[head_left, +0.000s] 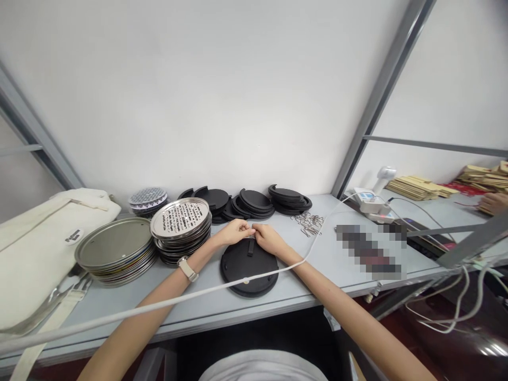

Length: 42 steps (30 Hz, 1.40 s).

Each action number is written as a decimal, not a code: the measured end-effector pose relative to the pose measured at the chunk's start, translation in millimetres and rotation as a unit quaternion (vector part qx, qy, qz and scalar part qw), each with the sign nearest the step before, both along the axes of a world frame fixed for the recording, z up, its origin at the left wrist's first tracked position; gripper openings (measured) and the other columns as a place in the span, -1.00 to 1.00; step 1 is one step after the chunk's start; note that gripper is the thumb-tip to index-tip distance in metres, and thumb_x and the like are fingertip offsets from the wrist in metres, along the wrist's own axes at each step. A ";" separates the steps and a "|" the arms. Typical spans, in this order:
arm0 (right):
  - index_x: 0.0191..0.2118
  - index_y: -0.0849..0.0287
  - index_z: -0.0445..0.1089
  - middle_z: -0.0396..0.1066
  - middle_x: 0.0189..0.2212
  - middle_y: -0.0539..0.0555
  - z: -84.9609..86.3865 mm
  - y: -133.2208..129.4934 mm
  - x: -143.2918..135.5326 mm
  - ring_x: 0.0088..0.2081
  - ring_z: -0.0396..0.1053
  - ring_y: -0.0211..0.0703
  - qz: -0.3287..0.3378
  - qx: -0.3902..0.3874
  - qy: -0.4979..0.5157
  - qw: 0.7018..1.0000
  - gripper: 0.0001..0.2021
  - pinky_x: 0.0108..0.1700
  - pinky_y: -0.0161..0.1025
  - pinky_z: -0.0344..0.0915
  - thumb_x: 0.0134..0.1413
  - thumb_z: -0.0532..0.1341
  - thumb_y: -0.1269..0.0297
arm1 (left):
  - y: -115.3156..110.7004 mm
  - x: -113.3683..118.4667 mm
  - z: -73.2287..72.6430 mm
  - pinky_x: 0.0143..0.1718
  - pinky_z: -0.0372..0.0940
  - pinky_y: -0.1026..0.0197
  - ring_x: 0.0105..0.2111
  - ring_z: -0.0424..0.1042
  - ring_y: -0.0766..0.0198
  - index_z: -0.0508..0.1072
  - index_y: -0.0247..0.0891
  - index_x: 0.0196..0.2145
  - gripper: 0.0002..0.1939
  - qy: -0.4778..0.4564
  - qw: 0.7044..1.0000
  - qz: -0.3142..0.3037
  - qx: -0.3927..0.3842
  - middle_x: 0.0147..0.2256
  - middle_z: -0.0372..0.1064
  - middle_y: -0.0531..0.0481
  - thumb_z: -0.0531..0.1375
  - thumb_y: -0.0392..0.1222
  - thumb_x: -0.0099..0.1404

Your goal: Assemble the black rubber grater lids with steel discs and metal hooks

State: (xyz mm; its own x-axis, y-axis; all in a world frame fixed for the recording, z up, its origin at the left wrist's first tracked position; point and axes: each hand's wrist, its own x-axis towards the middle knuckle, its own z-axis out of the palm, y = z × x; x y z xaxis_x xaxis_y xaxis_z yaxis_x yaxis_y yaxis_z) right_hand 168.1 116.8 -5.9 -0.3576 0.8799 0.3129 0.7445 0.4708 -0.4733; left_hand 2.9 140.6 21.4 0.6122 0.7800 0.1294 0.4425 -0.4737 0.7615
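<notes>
A round black plate (249, 278) lies flat near the table's front edge, with a short black tab at its far rim. At that rim, my left hand (237, 232) is closed in a pinch, thumb and fingertips together. My right hand (270, 239) is curled closed beside it, its fingers against the tab end of the plate. Whatever sits between the fingertips is too small to make out. Just beyond my right hand is a loose heap of thin metal hooks (309, 223).
Behind my hands stand piles of black round plates (256, 200). On the left are stacks of printed discs (180, 218), metal discs (117, 242) and a cream bag (35, 254). A white cable (159, 303) crosses in front. Another person's hand (494, 203) shows far right.
</notes>
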 end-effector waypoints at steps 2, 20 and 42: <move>-0.41 0.22 0.35 0.43 -0.48 0.08 1.0 -0.5 0.3 -0.44 0.31 -0.23 -0.002 -0.001 -0.002 1.000 -0.76 -0.37 -0.36 0.09 0.11 -0.03 0.48 | -0.8 -0.4 0.3 -0.54 0.03 0.32 -0.56 0.15 0.38 0.37 -0.36 -0.51 -0.58 0.013 1.000 -0.009 -0.006 -0.59 0.21 0.07 0.12 0.12 0.17; -0.44 0.23 0.40 0.44 -0.50 0.07 3.8 -2.3 -1.2 -0.47 0.29 -0.25 -0.004 -0.010 -0.013 1.000 -0.74 -0.39 -0.37 0.07 0.09 -0.02 0.48 | -4.7 -3.8 7.8 -0.53 0.09 0.34 -0.53 0.24 0.35 0.35 -0.33 -0.43 -0.70 0.068 0.997 -0.020 -0.009 -0.54 0.31 0.04 0.09 0.00 0.21; -0.41 0.23 0.38 0.41 -0.51 0.08 0.7 -1.2 -1.3 -0.50 0.25 -0.25 -0.015 -0.013 -0.022 1.000 -0.74 -0.41 -0.35 0.03 0.12 -0.04 0.47 | -2.0 -3.8 2.4 -0.47 0.17 0.31 -0.52 0.30 0.35 0.32 -0.34 -0.45 -0.69 -0.003 0.996 -0.043 -0.080 -0.54 0.31 0.03 0.17 0.01 0.15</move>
State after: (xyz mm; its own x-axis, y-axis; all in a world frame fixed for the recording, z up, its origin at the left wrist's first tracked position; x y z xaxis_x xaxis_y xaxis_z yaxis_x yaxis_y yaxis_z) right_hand 166.8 115.6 -5.2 -0.3441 0.8978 0.2748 0.7788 0.4364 -0.4506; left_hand -0.9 138.6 23.8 0.6772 0.7357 0.0113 0.4009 -0.3818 0.8327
